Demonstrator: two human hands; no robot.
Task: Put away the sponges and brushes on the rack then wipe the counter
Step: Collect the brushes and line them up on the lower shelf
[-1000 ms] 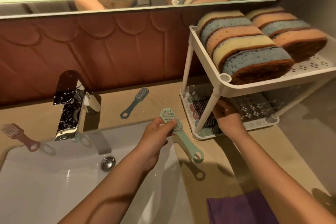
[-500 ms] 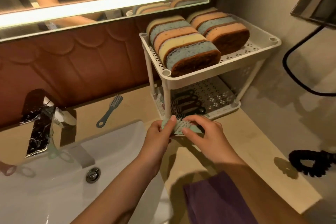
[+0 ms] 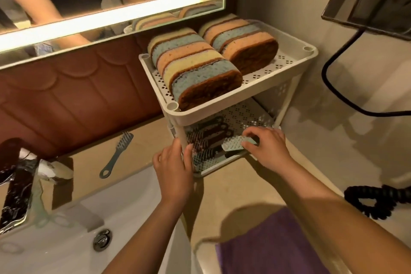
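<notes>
The pale green brush [image 3: 233, 143], held by both hands before the rack [image 3: 222, 104] half a second earlier, was now pinched by the right hand [image 3: 266, 149] alone over the lower shelf [image 3: 251, 113] (placement nearly complete). The left hand [image 3: 173, 167] had shifted to the front post [image 3: 181, 133], fingers nearly straight. A grey brush [image 3: 117, 153] remained on the counter [image 3: 222, 184]. The shelved brushes lay in shadow, their number indistinct.

Matt perforated plastic rack [image 3: 233, 108]; porous sponges [image 3: 195, 71]; glossy chrome faucet [image 3: 15, 193].
</notes>
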